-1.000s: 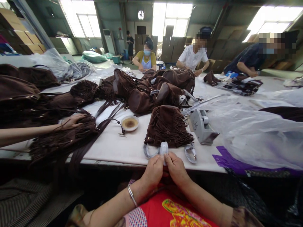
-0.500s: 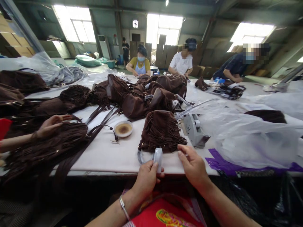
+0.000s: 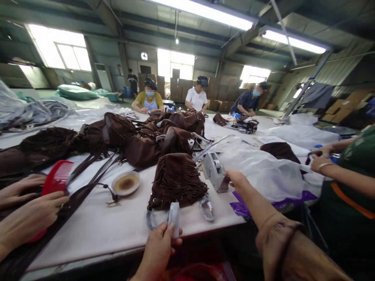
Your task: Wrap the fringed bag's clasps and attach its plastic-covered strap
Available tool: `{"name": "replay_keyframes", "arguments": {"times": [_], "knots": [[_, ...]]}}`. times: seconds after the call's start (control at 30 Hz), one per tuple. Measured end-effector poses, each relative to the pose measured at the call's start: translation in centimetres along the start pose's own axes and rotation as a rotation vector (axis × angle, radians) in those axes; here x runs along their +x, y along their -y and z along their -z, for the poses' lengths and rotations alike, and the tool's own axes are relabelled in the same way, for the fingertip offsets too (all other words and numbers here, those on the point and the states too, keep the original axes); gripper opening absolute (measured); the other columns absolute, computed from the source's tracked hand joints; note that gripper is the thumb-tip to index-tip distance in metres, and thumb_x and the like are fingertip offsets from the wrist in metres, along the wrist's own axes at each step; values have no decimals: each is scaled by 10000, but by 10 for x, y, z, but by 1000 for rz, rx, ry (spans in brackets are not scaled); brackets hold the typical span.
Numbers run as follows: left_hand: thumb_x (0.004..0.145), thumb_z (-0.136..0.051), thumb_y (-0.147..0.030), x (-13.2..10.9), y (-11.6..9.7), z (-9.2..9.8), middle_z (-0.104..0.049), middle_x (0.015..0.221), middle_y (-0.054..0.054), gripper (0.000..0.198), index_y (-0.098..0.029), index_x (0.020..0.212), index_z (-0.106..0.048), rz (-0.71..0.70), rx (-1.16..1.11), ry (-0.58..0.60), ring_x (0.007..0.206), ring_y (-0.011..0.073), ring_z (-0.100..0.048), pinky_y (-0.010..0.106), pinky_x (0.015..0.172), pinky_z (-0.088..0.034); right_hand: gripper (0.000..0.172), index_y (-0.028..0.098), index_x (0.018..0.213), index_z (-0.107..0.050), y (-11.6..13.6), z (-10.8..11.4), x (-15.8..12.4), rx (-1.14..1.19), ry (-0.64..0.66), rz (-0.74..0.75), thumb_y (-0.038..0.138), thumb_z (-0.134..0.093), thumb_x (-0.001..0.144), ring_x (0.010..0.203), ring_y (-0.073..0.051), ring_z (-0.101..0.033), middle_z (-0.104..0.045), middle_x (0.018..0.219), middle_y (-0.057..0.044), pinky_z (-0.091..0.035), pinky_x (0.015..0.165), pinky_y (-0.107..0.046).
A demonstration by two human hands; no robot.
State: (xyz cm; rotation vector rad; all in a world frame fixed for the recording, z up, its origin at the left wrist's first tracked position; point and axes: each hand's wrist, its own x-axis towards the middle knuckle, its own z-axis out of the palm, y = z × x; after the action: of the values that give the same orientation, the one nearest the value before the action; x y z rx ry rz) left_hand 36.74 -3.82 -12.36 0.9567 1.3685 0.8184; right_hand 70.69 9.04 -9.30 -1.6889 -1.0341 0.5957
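A dark brown fringed bag (image 3: 177, 179) lies on the white table in front of me. My left hand (image 3: 159, 244) is closed round its strap (image 3: 174, 218), which is wrapped in pale grey film, at the table's front edge. Beside the bag's lower right corner rests another wrapped strap loop (image 3: 207, 208). My right hand (image 3: 236, 180) reaches forward to the front end of a grey tape dispenser (image 3: 215, 171), fingers pinched together there. Whatever lies between those fingertips is too small to make out.
On the left, a co-worker's hands (image 3: 35, 214) hold a red comb (image 3: 58, 175) over fringe. A dish of brownish stuff (image 3: 125, 183) stands nearby. Brown bags (image 3: 143, 150) are heaped behind; plastic sheeting (image 3: 263, 175) lies right. Another person's hands (image 3: 320, 160) work at far right.
My right hand has moved from the bag's corner to the tape dispenser, and the wrapped loop at that corner now shows. My left hand keeps its grip. The view has swung right; a red comb has appeared.
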Motion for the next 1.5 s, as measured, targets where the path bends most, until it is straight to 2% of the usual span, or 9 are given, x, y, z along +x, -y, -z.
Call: {"name": "replay_keyframes", "arguments": {"times": [0.27, 0.6, 0.7, 0.8, 0.97, 1.17, 1.27, 1.37, 1.5], "knots": [[742, -678, -572, 3, 7, 1, -744, 858, 103, 434, -149, 837, -654, -22, 26, 9, 618, 202, -690, 223, 416, -453, 246, 173, 717, -695, 5, 15, -30, 81, -102, -123, 395, -688, 612, 710, -202, -612, -683, 701, -38, -434, 550, -263], [832, -546, -552, 0, 6, -4, -735, 852, 96, 420, -144, 886, -634, -70, 123, 5, 636, 193, -687, 229, 444, -459, 236, 171, 559, -580, -25, 7, -78, 41, 4, -276, 376, -679, 620, 416, -110, -421, -530, 487, -10, -278, 379, -228], [890, -483, -475, -1, 11, -3, -720, 803, 75, 353, -151, 866, -621, -118, 187, 8, 621, 180, -677, 227, 451, -453, 291, 142, 729, -691, -13, 1, -106, 19, 211, -167, 428, -701, 684, 497, -131, -493, -619, 600, -37, -351, 438, -237], [926, -449, -417, -1, 16, -2, -699, 751, 54, 319, -157, 840, -613, -187, 254, 1, 608, 165, -664, 224, 480, -444, 323, 146, 907, -736, 17, -17, -144, -2, 595, 18, 435, -645, 794, 591, -146, -551, -674, 714, -43, -428, 545, -251], [949, -453, -352, -5, 13, 2, -674, 711, 30, 272, -165, 873, -634, -298, 377, -37, 619, 153, -636, 238, 560, -446, 276, 172, 773, -720, 60, -67, -191, 16, 922, 171, 366, -553, 876, 684, -155, -590, -681, 720, -21, -441, 650, -244], [967, -404, -227, -7, 12, 10, -688, 775, 69, 264, -163, 888, -648, -512, 622, -98, 677, 175, -626, 271, 632, -463, 314, 169, 581, -615, 55, -110, -194, -163, 851, 143, 380, -547, 804, 569, -136, -501, -571, 562, 8, -353, 551, -246], [985, -379, -231, -6, 19, 12, -709, 889, 120, 283, -131, 1087, -623, -592, 733, -129, 753, 215, -669, 308, 681, -512, 310, 176, 543, -584, 49, -118, -189, -248, 827, 139, 385, -545, 769, 550, -128, -460, -524, 533, 20, -318, 536, -251], [995, -366, -249, -6, 29, 13, -713, 951, 184, 451, -50, 1397, -415, -633, 844, -173, 717, 251, -686, 347, 644, -542, 314, 181, 517, -560, 45, -122, -187, -327, 806, 128, 396, -544, 747, 532, -124, -437, -501, 511, 24, -289, 521, -255], [981, -326, -166, -2, 44, 13, -713, 957, 196, 550, -14, 1498, -215, -767, 917, -132, 726, 254, -694, 364, 664, -569, 351, 186, 495, -521, 39, -125, -186, -388, 754, 109, 430, -561, 743, 521, -122, -435, -486, 496, 27, -276, 512, -254]]}}
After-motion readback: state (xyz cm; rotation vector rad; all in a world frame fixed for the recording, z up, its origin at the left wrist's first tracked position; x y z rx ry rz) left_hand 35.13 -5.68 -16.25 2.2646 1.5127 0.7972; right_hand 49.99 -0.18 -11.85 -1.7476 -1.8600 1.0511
